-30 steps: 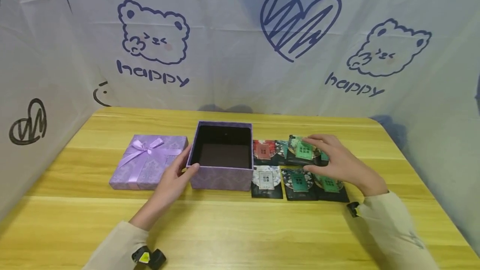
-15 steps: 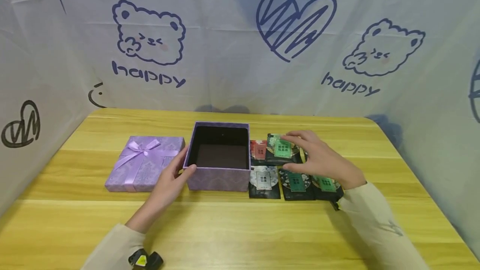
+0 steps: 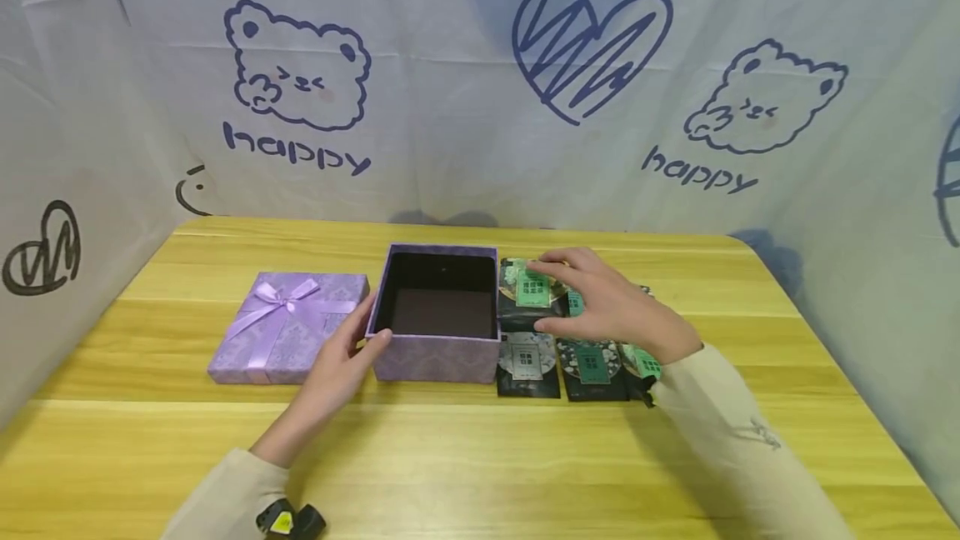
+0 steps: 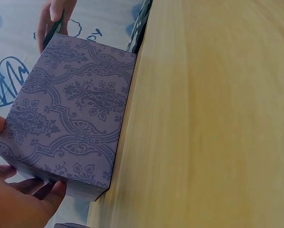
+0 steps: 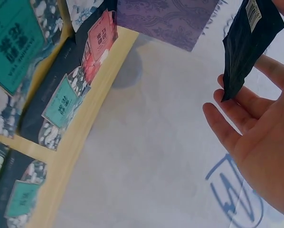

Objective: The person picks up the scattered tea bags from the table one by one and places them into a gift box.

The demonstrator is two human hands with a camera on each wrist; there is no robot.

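A purple patterned gift box (image 3: pixel 437 359) stands uncovered on the table, its dark inside showing nothing in it. My left hand (image 3: pixel 345 365) grips the box at its left side, thumb by the near corner and fingers along the wall (image 4: pixel 68 114). Just right of the box, my right hand (image 3: pixel 611 302) pinches a black tea sachet with a green label (image 3: pixel 525 315), raised off the table and tilted. In the right wrist view the sachet (image 5: pixel 251 42) shows its dark back and a barcode. A red-labelled sachet (image 5: pixel 99 42) lies beneath, hidden from the head view.
The purple lid (image 3: pixel 288 323) with a ribbon bow lies left of the box. In the front row lie a white-labelled sachet (image 3: pixel 527 365) and two green-labelled ones, including a dark green one (image 3: pixel 592 373). A drawn-on white cloth (image 3: pixel 450 107) hangs behind the table.
My right hand has lifted the green-labelled tea sachet from the back row and carried it left, over the red one, up to the box. My left hand stays on the gift box.
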